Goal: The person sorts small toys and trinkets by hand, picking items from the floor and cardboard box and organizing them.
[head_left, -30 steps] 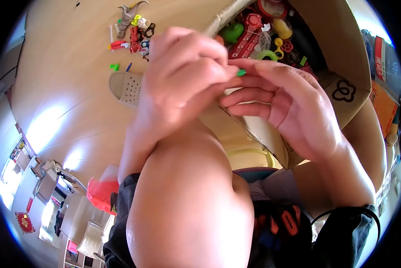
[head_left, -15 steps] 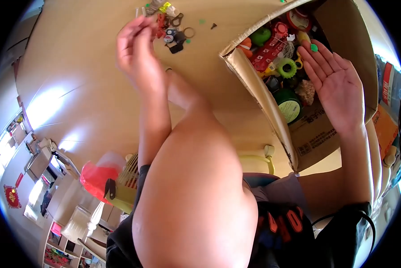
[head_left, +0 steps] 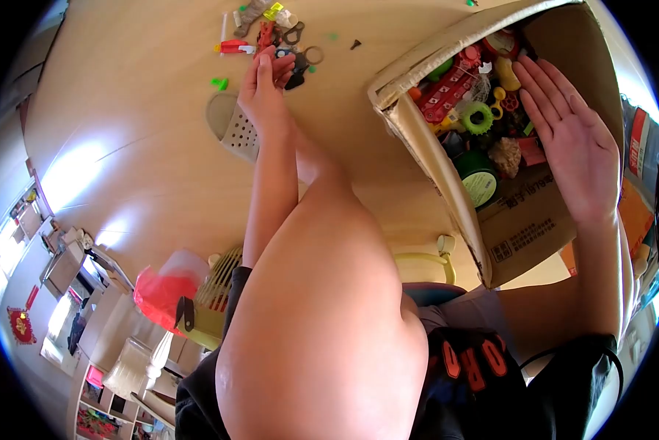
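Observation:
My left hand (head_left: 266, 86) is above the floor, at the near edge of a small pile of odds and ends. Its fingers are curled together; whatever they may hold is hidden. By the fingertips lie a red piece (head_left: 266, 35), a black piece (head_left: 297, 79) and a ring (head_left: 314, 55). A red-and-white piece (head_left: 234, 47) is left of them. My right hand (head_left: 568, 139) is held palm up over the right side of the cardboard box (head_left: 542, 220), fingers stretched out and nothing on them. Inside the box are a green spiky ring (head_left: 478, 117), a green round container (head_left: 476, 178) and a yellow piece (head_left: 507, 75).
A grey perforated clog (head_left: 223, 114) shows beside my left wrist, partly covered by the forearm. A bright green piece (head_left: 220, 83) lies above it. My bent knee (head_left: 315, 323) fills the lower middle. A red plastic bag (head_left: 164, 297) is at lower left.
The green piece that lay on my right fingers is gone from them. My left hand has moved down and right, uncovering the clog, the red-and-white piece and a green piece on the floor.

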`<state>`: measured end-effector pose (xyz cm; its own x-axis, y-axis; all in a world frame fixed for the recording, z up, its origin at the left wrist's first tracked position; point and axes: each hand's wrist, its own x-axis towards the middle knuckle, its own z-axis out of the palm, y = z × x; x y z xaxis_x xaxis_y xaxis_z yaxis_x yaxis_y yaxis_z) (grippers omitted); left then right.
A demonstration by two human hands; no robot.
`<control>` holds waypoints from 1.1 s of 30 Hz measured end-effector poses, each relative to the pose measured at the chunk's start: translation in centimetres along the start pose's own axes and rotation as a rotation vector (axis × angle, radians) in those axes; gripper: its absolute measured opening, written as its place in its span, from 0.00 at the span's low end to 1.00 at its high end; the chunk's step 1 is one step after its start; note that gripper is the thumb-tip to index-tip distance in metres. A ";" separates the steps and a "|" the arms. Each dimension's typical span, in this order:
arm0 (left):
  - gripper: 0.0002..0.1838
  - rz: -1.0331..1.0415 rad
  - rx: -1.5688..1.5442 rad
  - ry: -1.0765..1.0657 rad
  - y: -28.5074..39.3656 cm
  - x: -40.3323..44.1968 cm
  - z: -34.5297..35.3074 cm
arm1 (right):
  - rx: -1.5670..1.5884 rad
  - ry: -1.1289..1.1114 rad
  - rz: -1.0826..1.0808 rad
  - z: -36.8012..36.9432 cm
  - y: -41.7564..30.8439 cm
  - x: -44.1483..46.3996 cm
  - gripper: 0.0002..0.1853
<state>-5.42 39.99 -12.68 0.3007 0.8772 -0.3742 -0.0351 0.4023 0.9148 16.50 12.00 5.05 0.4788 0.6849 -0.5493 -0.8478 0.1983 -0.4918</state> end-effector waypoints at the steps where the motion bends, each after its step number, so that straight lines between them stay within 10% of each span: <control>1: 0.06 -0.010 -0.003 0.003 0.2 -0.1 -0.1 | -0.019 0.009 0.017 0.1 0.1 0.1 0.30; 19: 0.12 0.775 1.145 -0.020 -3.4 0.4 -4.4 | -0.624 -0.049 0.281 7.0 4.8 -2.1 0.30; 25: 0.18 0.457 1.235 0.119 -3.7 1.1 -2.3 | -0.673 0.021 0.280 7.3 4.9 -1.8 0.31; 33: 0.17 0.618 1.099 0.164 -5.2 1.9 -2.9 | -0.700 -0.024 0.288 6.8 4.7 -2.1 0.27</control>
<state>-7.42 40.32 -18.56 0.3931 0.8938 0.2159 0.7023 -0.4434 0.5569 9.99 16.30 8.50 0.2479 0.6590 -0.7101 -0.5924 -0.4768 -0.6494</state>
